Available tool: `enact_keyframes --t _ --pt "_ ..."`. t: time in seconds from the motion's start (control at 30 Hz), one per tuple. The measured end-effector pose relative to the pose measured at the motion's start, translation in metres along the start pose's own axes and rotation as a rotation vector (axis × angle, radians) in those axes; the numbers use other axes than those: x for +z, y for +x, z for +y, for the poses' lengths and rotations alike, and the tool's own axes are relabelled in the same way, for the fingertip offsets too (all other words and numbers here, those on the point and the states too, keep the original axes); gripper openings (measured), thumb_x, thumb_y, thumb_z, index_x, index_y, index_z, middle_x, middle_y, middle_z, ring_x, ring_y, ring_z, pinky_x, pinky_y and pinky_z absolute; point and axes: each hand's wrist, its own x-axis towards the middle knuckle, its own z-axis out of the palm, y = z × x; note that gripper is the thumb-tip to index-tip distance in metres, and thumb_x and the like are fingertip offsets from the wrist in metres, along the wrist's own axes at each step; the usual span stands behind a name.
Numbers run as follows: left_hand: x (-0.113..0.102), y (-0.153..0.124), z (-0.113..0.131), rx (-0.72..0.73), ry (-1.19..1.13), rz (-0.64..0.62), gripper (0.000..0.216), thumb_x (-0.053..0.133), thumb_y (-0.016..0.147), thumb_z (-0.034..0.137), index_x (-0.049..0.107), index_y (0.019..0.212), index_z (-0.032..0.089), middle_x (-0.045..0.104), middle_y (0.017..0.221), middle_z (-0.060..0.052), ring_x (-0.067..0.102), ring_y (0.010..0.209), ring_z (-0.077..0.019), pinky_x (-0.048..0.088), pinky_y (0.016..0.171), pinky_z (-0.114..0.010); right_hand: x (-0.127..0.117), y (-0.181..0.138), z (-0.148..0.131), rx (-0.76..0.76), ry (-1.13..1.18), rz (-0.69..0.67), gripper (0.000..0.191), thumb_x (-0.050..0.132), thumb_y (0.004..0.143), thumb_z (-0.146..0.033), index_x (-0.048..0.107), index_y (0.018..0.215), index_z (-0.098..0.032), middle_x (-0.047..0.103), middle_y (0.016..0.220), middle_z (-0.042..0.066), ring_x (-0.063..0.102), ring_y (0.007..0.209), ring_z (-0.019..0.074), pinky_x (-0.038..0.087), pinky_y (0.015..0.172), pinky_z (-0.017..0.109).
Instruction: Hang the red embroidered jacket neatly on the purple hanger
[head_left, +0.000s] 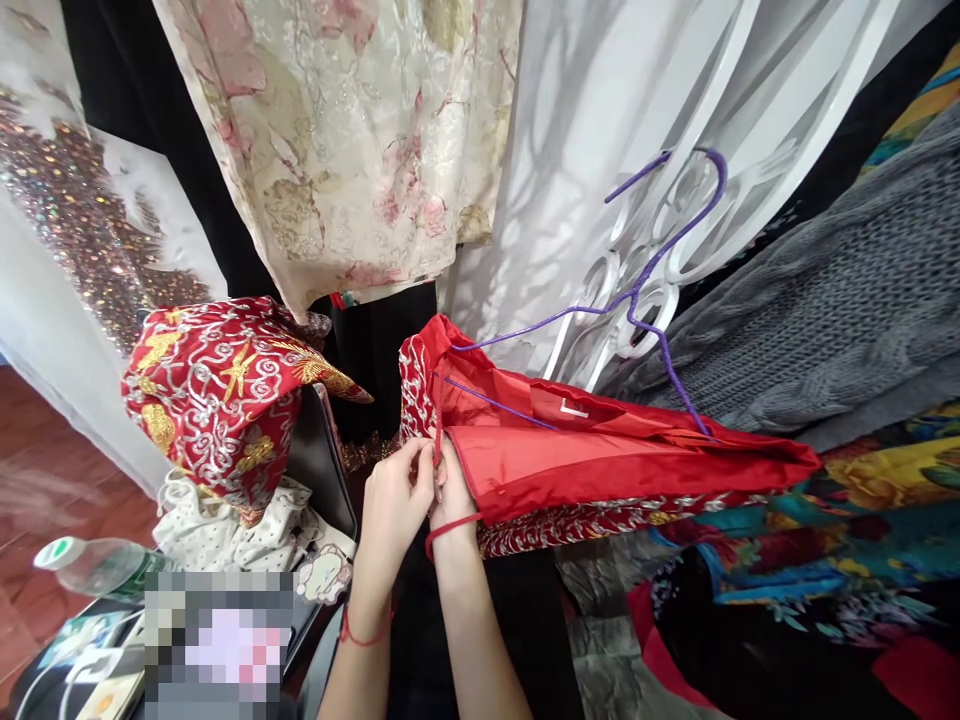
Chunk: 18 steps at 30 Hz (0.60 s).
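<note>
A red garment [600, 465] with silver and gold embroidery hangs on a purple hanger [645, 290], its red lining facing up. My left hand [394, 500] and my right hand [452, 490] are pressed together at its near edge. Both pinch a thin red strap or loop of the garment [437, 445] between fingertips. Red string bracelets circle both wrists. The right hand's fingers are partly hidden behind the left hand.
A matching red embroidered piece [225, 385] drapes over a dark object at left, above white dotted cloth [225, 530]. A plastic bottle [90, 565] lies lower left. Floral cream fabric [352, 130], white curtain, a grey knit [832, 300] and colourful printed cloth [825, 560] crowd the surroundings.
</note>
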Motion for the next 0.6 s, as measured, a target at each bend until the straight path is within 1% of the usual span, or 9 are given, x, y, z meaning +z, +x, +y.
enact_keyframes --t 0.1,0.17,0.2,0.27,0.33,0.4,0.47,0.53,0.6 --pt "-0.011 0.002 -0.008 -0.045 -0.002 0.010 0.029 0.046 0.094 0.038 0.070 0.089 0.022 0.070 0.077 -0.001 0.060 0.061 -0.0144 0.042 0.061 -0.023 0.012 -0.005 -0.010 0.319 0.515 0.121 0.034 0.075 0.075 -0.049 0.058 0.065 -0.021 0.034 0.042 -0.013 0.031 0.034 0.0038 0.037 0.038 0.016" --pt "-0.016 0.009 -0.021 -0.046 -0.071 0.080 0.027 0.049 0.092 0.040 0.069 0.091 0.021 0.072 0.085 -0.003 0.063 0.068 -0.0153 0.046 0.064 -0.024 0.020 -0.007 -0.018 0.443 0.740 0.160 0.019 0.073 0.081 -0.034 0.063 0.072 -0.020 0.042 0.046 -0.013 0.035 0.035 0.0018 0.036 0.038 0.013" --pt "-0.016 0.014 -0.028 -0.032 -0.126 0.100 0.026 0.052 0.090 0.040 0.068 0.093 0.021 0.072 0.089 -0.004 0.065 0.074 -0.0162 0.048 0.066 -0.024 0.023 -0.007 -0.022 0.491 0.816 0.184 0.015 0.069 0.086 -0.029 0.065 0.075 -0.020 0.049 0.049 -0.012 0.042 0.038 0.0016 0.038 0.040 0.012" --pt "-0.016 0.025 -0.044 0.003 -0.274 0.080 0.024 0.058 0.086 0.040 0.067 0.093 0.019 0.072 0.093 -0.006 0.067 0.084 -0.0180 0.052 0.072 -0.026 0.027 -0.009 -0.028 0.561 0.895 0.236 0.017 0.060 0.093 -0.024 0.066 0.078 -0.019 0.064 0.060 -0.007 0.059 0.050 0.0029 0.047 0.048 0.012" --pt "-0.014 0.035 -0.056 0.010 -0.432 0.012 0.025 0.062 0.082 0.040 0.066 0.093 0.018 0.071 0.091 -0.006 0.068 0.086 -0.0182 0.054 0.076 -0.027 0.029 -0.011 -0.032 0.587 0.919 0.270 0.022 0.055 0.097 -0.021 0.067 0.078 -0.019 0.072 0.071 -0.003 0.068 0.065 0.0047 0.053 0.058 0.014" --pt "-0.010 0.040 -0.065 -0.005 -0.523 -0.047 0.025 0.066 0.079 0.038 0.065 0.092 0.017 0.070 0.086 -0.005 0.067 0.080 -0.0163 0.054 0.074 -0.026 0.029 -0.012 -0.033 0.568 0.936 0.258 0.022 0.056 0.096 -0.018 0.067 0.077 -0.019 0.074 0.073 -0.003 0.070 0.067 0.0047 0.055 0.062 0.014" --pt "-0.006 0.042 -0.068 0.013 -0.515 -0.099 0.027 0.070 0.076 0.035 0.063 0.094 0.016 0.069 0.086 -0.004 0.065 0.074 -0.0143 0.053 0.071 -0.025 0.027 -0.011 -0.032 0.532 0.953 0.215 0.023 0.058 0.094 -0.014 0.067 0.074 -0.019 0.070 0.064 -0.005 0.063 0.054 0.0024 0.050 0.052 0.011" --pt "-0.002 0.042 -0.067 0.077 -0.434 -0.128 0.028 0.070 0.075 0.031 0.062 0.098 0.017 0.069 0.091 -0.004 0.063 0.073 -0.0133 0.053 0.072 -0.025 0.024 -0.009 -0.030 0.499 0.959 0.170 0.025 0.058 0.094 -0.012 0.066 0.071 -0.018 0.066 0.057 -0.007 0.053 0.041 0.0002 0.039 0.040 0.009" --pt "0.002 0.041 -0.064 0.146 -0.296 -0.085 0.028 0.068 0.077 0.029 0.060 0.102 0.019 0.068 0.096 -0.004 0.063 0.077 -0.0140 0.052 0.077 -0.027 0.020 -0.006 -0.025 0.481 0.941 0.159 0.027 0.056 0.094 -0.010 0.066 0.071 -0.018 0.067 0.058 -0.006 0.053 0.041 -0.0002 0.032 0.035 0.008"
